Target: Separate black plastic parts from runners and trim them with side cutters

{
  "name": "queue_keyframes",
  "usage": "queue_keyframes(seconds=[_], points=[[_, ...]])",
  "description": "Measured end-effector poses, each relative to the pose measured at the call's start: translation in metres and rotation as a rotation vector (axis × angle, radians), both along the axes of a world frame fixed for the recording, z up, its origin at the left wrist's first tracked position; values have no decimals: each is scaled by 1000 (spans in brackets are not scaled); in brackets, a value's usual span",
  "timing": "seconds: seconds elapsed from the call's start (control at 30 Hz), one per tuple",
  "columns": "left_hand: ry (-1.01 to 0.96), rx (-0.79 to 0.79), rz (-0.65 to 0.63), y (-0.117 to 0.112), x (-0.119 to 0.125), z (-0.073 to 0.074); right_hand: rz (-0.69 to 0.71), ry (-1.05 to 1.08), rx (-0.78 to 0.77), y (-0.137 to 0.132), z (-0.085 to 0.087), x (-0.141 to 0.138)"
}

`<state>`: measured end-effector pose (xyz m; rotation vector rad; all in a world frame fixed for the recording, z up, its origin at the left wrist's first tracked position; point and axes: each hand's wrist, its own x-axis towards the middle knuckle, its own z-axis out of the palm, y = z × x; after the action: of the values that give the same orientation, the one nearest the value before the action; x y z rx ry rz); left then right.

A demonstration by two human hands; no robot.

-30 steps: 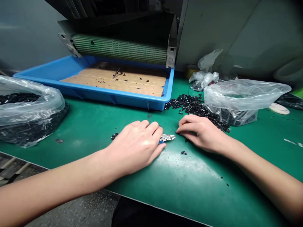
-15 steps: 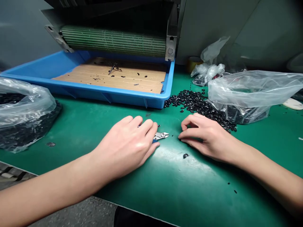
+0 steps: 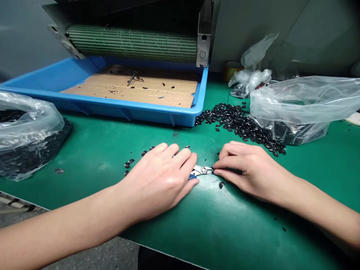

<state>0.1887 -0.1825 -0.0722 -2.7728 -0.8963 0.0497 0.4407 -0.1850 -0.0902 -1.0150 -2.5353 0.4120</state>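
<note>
In my left hand [image 3: 165,176] is a pair of small cutting pliers [image 3: 203,170] with blue handles, my fingers wrapped over the grips. Their metal jaws point right and reach the fingertips of my right hand [image 3: 247,165]. Thumb and forefinger there pinch a small black plastic part [image 3: 213,170], mostly hidden by the fingers. Just below the jaws a black half-round piece [image 3: 222,185] lies loose on the green table. Several more black pieces [image 3: 128,163] lie behind and left of my left hand.
A heap of black parts [image 3: 239,122] spreads beyond my right hand. An open plastic bag [image 3: 303,101] stands behind it; another bag [image 3: 30,138] of black parts is at left. A blue tray [image 3: 120,107] lined with cardboard sits at the back beneath a green ribbed roller [image 3: 132,43].
My left hand has moved right with the pliers, bringing the jaws up to my right fingertips. Black pieces left of that hand have come into view. The camera has shifted slightly.
</note>
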Motion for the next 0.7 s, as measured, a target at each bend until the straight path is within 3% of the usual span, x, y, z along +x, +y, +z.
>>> queue_keyframes(seconds=[0.33, 0.43, 0.53, 0.7], points=[[159, 73, -133, 9, 8, 16, 26, -27, -31, 2, 7, 1], [203, 107, -182, 13, 8, 20, -51, 17, 18, 9, 11, 10], [224, 115, -217, 14, 9, 21, -121, 38, 50, 15, 8, 14], [263, 126, -287, 15, 10, 20, -88, -36, 29, 15, 2, 8]])
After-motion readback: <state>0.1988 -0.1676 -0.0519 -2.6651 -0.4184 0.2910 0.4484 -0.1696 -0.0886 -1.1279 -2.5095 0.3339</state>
